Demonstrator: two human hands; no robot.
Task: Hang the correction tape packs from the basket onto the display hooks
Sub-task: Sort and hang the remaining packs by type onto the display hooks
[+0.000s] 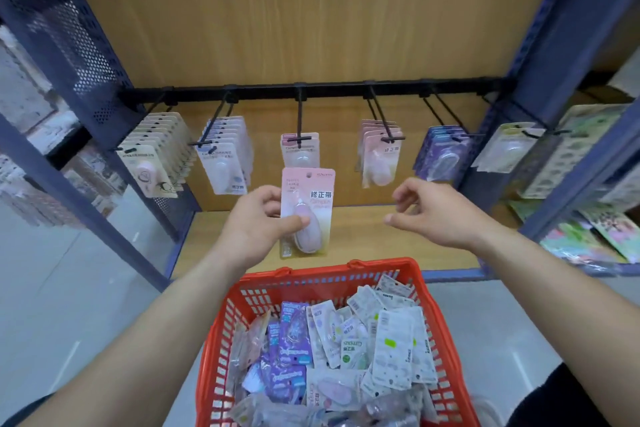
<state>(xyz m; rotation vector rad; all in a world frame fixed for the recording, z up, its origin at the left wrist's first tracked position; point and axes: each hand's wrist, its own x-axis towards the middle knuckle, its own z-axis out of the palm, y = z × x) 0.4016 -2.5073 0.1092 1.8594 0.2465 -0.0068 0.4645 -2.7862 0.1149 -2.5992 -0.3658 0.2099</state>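
My left hand [258, 218] pinches a pink correction tape pack [313, 191] upright, just below the middle display hook [300, 121]. One similar pink pack [300, 149] hangs on that hook. My right hand [429, 210] hovers to the right of the held pack with loosely curled fingers and holds nothing. Below both hands stands the red basket [329, 274], filled with several correction tape packs [346, 350] in white, purple and pink.
A black rail [329, 91] carries several hooks with hanging packs: beige [156, 152], blue-white [227, 152], pink [381, 152], purple [445, 152] and green-white [509, 149]. Blue perforated uprights [69, 55] frame the bay. A wooden shelf [363, 236] lies under the hooks. Sticker sheets [588, 232] fill the right-hand shelf.
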